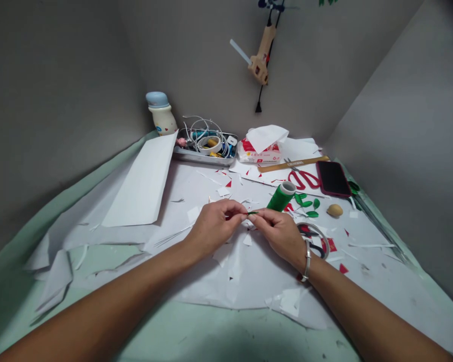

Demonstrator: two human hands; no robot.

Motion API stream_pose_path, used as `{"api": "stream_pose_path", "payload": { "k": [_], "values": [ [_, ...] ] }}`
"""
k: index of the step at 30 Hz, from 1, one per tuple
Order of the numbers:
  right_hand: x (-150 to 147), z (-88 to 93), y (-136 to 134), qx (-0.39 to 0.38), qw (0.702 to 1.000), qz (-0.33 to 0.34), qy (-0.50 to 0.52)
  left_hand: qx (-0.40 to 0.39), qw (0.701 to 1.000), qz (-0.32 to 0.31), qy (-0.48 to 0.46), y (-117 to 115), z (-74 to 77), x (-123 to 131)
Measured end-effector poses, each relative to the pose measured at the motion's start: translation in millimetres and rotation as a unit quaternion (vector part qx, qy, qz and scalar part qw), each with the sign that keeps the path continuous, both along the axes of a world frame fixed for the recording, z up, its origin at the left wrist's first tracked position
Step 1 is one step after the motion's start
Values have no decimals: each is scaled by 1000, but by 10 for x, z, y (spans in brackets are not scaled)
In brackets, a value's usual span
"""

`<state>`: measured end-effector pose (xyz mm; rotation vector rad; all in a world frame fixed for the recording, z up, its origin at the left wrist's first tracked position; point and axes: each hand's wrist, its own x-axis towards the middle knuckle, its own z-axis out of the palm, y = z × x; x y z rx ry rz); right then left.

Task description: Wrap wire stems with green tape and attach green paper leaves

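The green piece (252, 212) is located between the fingertips of the two hands, above the white paper (200, 289) on the table (219, 337). Its visible long axis runs sideways, from one hand to the other. Neither hand is nearer; the two meet at the piece.

Left hand (215, 223): thumb and forefinger closed in a pinch at the left end of the piece. Right hand (277, 231): thumb and forefinger closed in a pinch at the right end. The fingertips cover part of the piece, so its full length cannot be determined.

The spool (278, 199) is located just beyond the right hand, with its axis tilted to the right at the top. The right hand is the nearer one. Contact between hand and spool cannot be confirmed. Loose leaves (307, 204) lie to the right of the spool. Thin wires (173, 236) extend leftward from beside the left hand; whether the hand touches them cannot be determined.
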<state>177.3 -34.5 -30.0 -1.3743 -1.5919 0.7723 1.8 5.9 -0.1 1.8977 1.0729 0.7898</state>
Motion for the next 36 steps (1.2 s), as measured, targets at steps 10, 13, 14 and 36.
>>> {"api": "stream_pose_path", "payload": {
  "k": [10,13,14,36],
  "values": [
    [-20,-13,-50,130,982,47,-126,73,994,21,76,14,-14,-13],
    [-7,22,-64,175,966,49,-185,105,986,14,128,20,-21,-26],
    [1,33,-62,187,961,48,-196,112,983,7,144,19,-31,-30],
    [72,54,15,220,945,102,-221,151,976,-30,151,67,-74,-52]
  ]
}}
